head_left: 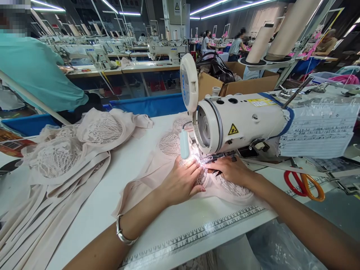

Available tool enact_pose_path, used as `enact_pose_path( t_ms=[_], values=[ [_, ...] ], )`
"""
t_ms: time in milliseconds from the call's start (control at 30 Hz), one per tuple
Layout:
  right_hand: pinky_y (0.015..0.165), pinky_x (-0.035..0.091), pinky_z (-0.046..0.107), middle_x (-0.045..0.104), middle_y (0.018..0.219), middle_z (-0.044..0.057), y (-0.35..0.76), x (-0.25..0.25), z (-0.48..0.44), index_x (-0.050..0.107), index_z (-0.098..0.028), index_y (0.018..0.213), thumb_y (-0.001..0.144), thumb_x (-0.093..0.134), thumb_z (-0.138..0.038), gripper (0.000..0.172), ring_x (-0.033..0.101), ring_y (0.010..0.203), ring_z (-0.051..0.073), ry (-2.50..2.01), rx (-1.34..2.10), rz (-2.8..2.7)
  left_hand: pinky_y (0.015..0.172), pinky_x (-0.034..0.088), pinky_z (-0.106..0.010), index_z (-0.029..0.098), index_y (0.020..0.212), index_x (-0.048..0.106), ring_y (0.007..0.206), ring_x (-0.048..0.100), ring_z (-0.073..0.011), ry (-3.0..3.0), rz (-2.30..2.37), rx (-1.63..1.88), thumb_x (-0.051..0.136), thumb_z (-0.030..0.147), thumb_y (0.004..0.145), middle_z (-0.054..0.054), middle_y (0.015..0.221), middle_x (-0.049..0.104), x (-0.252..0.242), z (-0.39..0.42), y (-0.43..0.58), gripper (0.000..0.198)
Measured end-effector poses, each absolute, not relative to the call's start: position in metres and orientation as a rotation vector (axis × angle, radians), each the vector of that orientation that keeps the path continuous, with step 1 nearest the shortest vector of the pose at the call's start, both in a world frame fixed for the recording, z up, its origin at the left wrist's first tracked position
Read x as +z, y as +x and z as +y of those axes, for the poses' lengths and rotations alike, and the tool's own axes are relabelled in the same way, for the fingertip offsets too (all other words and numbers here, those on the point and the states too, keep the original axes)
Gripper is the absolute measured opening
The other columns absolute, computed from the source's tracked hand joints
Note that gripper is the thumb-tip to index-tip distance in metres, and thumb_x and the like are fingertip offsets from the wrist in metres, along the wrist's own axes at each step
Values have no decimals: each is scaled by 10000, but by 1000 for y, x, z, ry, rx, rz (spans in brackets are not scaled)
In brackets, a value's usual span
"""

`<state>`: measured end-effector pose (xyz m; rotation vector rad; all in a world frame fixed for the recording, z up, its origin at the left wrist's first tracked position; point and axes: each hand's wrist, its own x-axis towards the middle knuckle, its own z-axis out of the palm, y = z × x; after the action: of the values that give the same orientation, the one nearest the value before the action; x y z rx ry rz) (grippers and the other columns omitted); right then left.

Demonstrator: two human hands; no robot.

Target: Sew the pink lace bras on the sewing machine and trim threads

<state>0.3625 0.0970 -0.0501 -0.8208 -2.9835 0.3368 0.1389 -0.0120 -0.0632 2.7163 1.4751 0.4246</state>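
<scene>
Printed along the near edge of the white table (92,213), a ruler strip (197,234) runs under both forearms. Far left, a heap of pale lace garments (64,150) lies spread on the table, untouched. Next comes the left hand (181,182), a silver bracelet (122,232) on its wrist, fingers spread flat and pressing the pale lace piece (168,150) down just in front of the needle area, under a small bright lamp (184,143). To its right, the right hand (229,170) rests on the same fabric close under the sewing machine head (239,122), fingers together and lightly curled; whether it pinches the cloth I cannot tell. By the look of it, a seam is being fed under the presser foot, so the next move calls for both hands to steer the lace evenly, fingertips clear of the needle. Farther right, red and orange scissors (305,183) lie apart.
</scene>
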Motion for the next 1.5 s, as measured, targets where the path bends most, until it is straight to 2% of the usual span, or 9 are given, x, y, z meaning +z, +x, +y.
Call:
enact_pose_path(
  t_ms=[200,267,367,467,567,733,933,1200,1500],
  values=[
    [702,402,305,753,887,21,378,-48,93,692,-276,1137,876,590,-271,281,656,771,222,-951,-58,-2937,1057,253,-628,155,1221,611,1352,437,-371,2713,1504,449,374,523,1021,-167,1365,578,-64,-12,142,482],
    [682,398,305,754,887,37,386,-48,87,663,-235,1117,843,662,-365,303,659,749,232,-1001,-76,-2927,1062,246,-626,149,1159,634,1335,452,-367,2701,1477,447,356,534,1022,-167,1328,601,-65,-12,144,494],
    [623,364,280,744,821,26,394,-50,79,647,-208,1122,849,608,-197,276,644,699,201,-985,-69,-2932,1077,216,-630,134,1237,595,1288,497,-351,2669,1457,472,290,555,1030,-169,1238,649,-66,-13,145,560],
    [598,328,271,695,703,-9,397,-53,77,665,-239,1205,810,488,-18,486,596,641,163,-781,-100,-2923,1059,231,-631,121,1332,531,1251,528,-348,2647,1460,523,231,569,1033,-176,1212,663,-66,-13,145,616],
    [612,321,267,653,648,-20,398,-57,80,708,-283,1192,795,439,23,569,561,635,148,-534,-88,-2899,1052,245,-622,139,1283,575,1236,536,-342,2669,1451,522,258,552,1036,-164,1209,666,-66,-14,145,577],
    [596,301,273,637,636,-4,396,-56,84,750,-295,1142,792,433,20,567,526,622,147,-541,-95,-2892,1100,202,-623,141,1191,641,1305,483,-355,2706,1431,504,338,504,1031,-167,1297,633,-66,-16,147,499],
    [569,298,272,678,665,-1,385,-52,86,751,-302,1147,798,461,-25,531,578,664,148,-650,23,-2932,1083,182,-656,141,1354,519,1338,460,-362,2645,1473,497,277,573,1026,-183,1319,622,-66,-14,143,595],
    [554,276,270,745,834,-5,372,-49,92,733,-330,1173,781,434,-15,585,607,775,162,-803,79,-2964,1110,137,-642,165,1279,576,1371,425,-362,2692,1584,458,348,510,1030,-152,1343,615,-62,-8,140,483],
    [682,379,293,745,967,-6,365,-48,94,710,-369,1197,800,477,-65,552,634,851,202,-924,86,-2996,1102,191,-650,170,1275,583,1258,493,-339,2588,1702,496,402,357,1027,-136,1396,575,-70,-11,146,359]
  ],
)
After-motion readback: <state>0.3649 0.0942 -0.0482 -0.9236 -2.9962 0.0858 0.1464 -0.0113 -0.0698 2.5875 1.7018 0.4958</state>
